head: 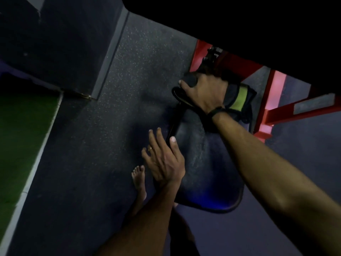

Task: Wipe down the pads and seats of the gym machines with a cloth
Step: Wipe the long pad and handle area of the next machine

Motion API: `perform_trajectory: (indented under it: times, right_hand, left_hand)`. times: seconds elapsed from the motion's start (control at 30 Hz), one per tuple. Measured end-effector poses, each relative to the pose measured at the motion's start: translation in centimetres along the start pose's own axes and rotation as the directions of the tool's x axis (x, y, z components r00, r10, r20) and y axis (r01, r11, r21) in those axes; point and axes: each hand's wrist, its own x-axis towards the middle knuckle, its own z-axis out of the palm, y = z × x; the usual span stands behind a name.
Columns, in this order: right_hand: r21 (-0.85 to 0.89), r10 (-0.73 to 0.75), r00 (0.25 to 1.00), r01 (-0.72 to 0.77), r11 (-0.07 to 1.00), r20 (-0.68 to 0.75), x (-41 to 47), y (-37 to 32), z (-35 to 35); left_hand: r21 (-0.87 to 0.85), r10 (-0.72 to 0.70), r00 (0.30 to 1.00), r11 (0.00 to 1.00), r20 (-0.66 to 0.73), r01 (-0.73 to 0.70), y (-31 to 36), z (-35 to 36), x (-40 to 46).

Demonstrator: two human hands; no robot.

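Note:
A black padded machine seat (pixel 204 163) fills the middle of the view, seen from above. At its far end my right hand (pixel 204 93) presses a dark cloth (pixel 239 100) with a yellow-green stripe onto the seat, fingers curled over a bunched part of it. My left hand (pixel 164 159) rests with straight fingers on the seat's left edge, holding nothing. A ring shows on one of its fingers.
The machine's red frame (pixel 267 115) runs behind and right of the seat. A large black pad (pixel 239 24) hangs over the top of the view. My bare foot (pixel 138 180) stands on dark speckled rubber floor (pixel 110 126). Green turf (pixel 22 135) lies at the left.

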Motion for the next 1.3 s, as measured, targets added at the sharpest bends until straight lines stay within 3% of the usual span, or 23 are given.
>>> perform_trajectory:
  times: [0.17,0.27,0.37,0.4,0.47,0.6,0.73,0.87,1.03,1.17,1.23,1.3]
  right_hand:
    - [-0.002,-0.125,0.991,0.125,0.992,0.044,0.8,-1.1,-0.4]
    - [-0.177,-0.278,0.953,0.296,0.939,0.121,-0.9,-3.0,-1.2]
    - [-0.251,-0.427,0.863,0.492,0.834,0.271,-6.8,-5.9,-1.0]
    - [-0.189,-0.465,0.835,0.528,0.828,0.295,-9.5,-6.6,-0.6]
    - [-0.038,-0.560,0.784,0.590,0.807,0.268,-15.5,-7.2,-0.2]
    - [0.126,-0.722,0.688,0.712,0.691,0.076,-24.0,-6.2,1.4]
    - [0.142,-0.726,0.684,0.727,0.671,-0.072,-28.4,-2.0,2.3]
    - [0.120,-0.663,0.719,0.692,0.712,-0.206,-32.2,5.0,3.5]
    - [0.081,-0.503,0.852,0.517,0.852,-0.144,-33.4,10.7,3.3]
    - [0.238,-0.097,0.983,0.134,0.962,-0.158,-32.7,10.1,2.5]
    - [0.323,0.143,0.981,-0.095,0.942,-0.130,-28.9,9.8,1.9]
    - [0.289,0.236,0.964,-0.193,0.938,-0.122,-22.6,9.7,1.4]
  left_hand:
    - [-0.097,-0.025,0.999,0.995,-0.022,0.023,-0.1,-0.3,0.0]
    - [-0.348,-0.037,0.998,0.937,-0.045,0.019,-0.4,-0.9,-0.4]
    - [-0.728,-0.226,0.973,0.675,-0.047,0.122,-1.3,-1.9,0.4]
    - [-0.794,-0.307,0.951,0.585,-0.032,0.162,-1.8,-2.5,0.9]
    - [-0.837,-0.401,0.915,0.515,-0.043,0.187,-3.1,-3.9,1.6]
    - [-0.824,-0.372,0.923,0.550,-0.099,0.133,-4.7,-6.1,3.1]
    - [-0.757,-0.248,0.965,0.646,-0.088,0.097,-3.8,-5.9,2.8]
    - [-0.639,-0.129,0.990,0.766,-0.058,0.063,-2.1,-4.6,1.5]
    - [-0.439,-0.025,1.000,0.898,0.007,0.026,-0.7,-2.1,-0.1]
    - [-0.279,-0.014,1.000,0.960,0.012,0.017,-1.2,-0.8,-1.8]
    - [-0.244,0.014,1.000,0.969,-0.024,-0.020,-1.1,-0.5,-1.9]
    - [-0.189,0.056,0.998,0.980,-0.040,-0.063,-1.0,-0.1,-1.7]
